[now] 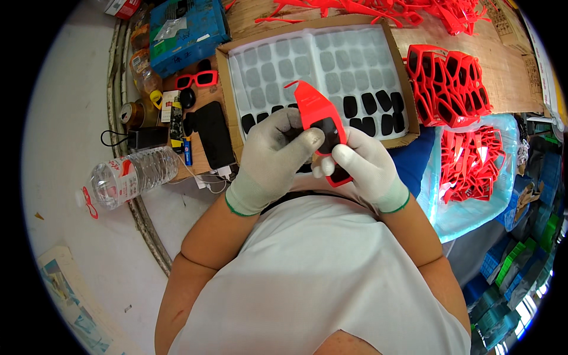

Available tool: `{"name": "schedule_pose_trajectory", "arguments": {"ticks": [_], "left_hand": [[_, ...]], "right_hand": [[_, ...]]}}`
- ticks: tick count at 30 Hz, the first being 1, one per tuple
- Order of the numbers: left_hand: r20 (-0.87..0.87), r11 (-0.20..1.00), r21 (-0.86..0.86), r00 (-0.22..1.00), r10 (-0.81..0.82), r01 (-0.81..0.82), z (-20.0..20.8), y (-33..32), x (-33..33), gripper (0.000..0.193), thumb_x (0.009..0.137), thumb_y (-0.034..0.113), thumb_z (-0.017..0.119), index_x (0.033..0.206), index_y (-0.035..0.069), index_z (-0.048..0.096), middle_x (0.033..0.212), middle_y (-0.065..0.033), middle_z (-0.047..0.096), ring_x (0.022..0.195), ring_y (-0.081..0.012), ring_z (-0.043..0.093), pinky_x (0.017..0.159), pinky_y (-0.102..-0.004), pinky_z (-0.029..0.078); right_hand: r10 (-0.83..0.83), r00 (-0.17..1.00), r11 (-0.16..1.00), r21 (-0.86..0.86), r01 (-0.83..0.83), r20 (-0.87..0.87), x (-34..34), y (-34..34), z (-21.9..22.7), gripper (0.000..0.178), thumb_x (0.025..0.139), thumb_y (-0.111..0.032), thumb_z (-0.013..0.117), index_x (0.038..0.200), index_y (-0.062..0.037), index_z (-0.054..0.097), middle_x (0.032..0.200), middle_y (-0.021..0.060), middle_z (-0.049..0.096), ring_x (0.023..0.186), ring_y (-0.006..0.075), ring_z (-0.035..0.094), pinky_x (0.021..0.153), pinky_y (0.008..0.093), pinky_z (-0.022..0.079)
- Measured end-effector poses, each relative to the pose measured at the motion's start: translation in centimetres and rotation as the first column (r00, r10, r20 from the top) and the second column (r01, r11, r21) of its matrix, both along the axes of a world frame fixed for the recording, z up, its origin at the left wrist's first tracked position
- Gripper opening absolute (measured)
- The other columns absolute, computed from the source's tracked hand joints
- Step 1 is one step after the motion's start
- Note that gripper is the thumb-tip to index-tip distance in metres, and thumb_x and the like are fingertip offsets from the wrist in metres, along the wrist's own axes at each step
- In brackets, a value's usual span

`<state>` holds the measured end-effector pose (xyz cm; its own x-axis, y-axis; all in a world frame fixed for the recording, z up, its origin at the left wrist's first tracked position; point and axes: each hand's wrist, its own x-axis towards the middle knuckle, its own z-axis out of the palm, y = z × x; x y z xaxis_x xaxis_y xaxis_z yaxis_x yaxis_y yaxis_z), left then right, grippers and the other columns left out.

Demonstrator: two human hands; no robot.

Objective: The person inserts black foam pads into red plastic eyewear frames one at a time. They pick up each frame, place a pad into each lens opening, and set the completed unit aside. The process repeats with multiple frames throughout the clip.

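Gripping a red sunglasses frame (319,121), left hand (273,155) and right hand (365,167) fingers pinch its dark lens between them.

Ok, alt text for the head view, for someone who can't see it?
Two white-gloved hands, left hand and right hand, hold a red sunglasses frame with dark lenses above a cardboard tray of loose dark lenses. Finished red frames are stacked at right.

place: small assembly workshop for sunglasses | evidence: cardboard tray (402,89) with a white sheet of dark lenses (370,112); stacked red frames (449,86) on the tabletop (509,77); more red frames in a clear bag (473,160); loose red temple arms (367,9) heaped at the far edge; gloved hands (278,157) working
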<state>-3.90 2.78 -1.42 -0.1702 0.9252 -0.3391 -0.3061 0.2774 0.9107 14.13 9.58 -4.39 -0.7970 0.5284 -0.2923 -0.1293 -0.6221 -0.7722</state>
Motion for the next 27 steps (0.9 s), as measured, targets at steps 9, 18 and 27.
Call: {"name": "schedule_pose_trajectory", "arguments": {"ticks": [9,18,27], "left_hand": [[-0.051,0.999,0.020,0.998,0.044,-0.043,-0.5,-0.4,0.3,0.023,0.096,0.014,0.065,0.111,-0.003,0.064,0.101,-0.0066,0.068,0.090,-0.0110,0.061,0.082,-0.0282,0.051],[-0.328,0.977,-0.018,0.925,0.193,-0.211,-2.2,-0.8,1.3,0.021,0.094,0.016,0.065,0.099,-0.004,0.064,0.085,-0.0077,0.067,0.076,-0.0093,0.060,0.069,-0.0273,0.050],[-0.501,0.977,-0.016,0.847,0.177,-0.213,-1.5,-0.2,2.3,0.021,0.093,0.017,0.067,0.096,-0.003,0.063,0.077,-0.0074,0.068,0.068,-0.0100,0.064,0.065,-0.0278,0.052]], "right_hand": [[-0.074,0.987,0.976,0.212,0.043,0.143,-0.5,-0.7,0.7,0.025,0.100,-0.009,0.046,0.115,0.0069,0.058,0.083,0.0044,0.062,0.079,0.0106,0.058,0.077,0.0277,0.049],[-0.234,0.924,0.796,0.606,0.003,0.303,-1.6,-1.8,0.1,0.016,0.098,-0.009,0.049,0.100,0.0023,0.060,0.069,0.0078,0.062,0.063,0.0169,0.062,0.063,0.0297,0.049],[-0.249,0.913,0.788,0.616,-0.003,0.323,-1.2,-1.3,0.5,0.014,0.097,-0.008,0.050,0.099,0.0018,0.060,0.072,0.0090,0.065,0.063,0.0178,0.064,0.063,0.0297,0.050]]}}
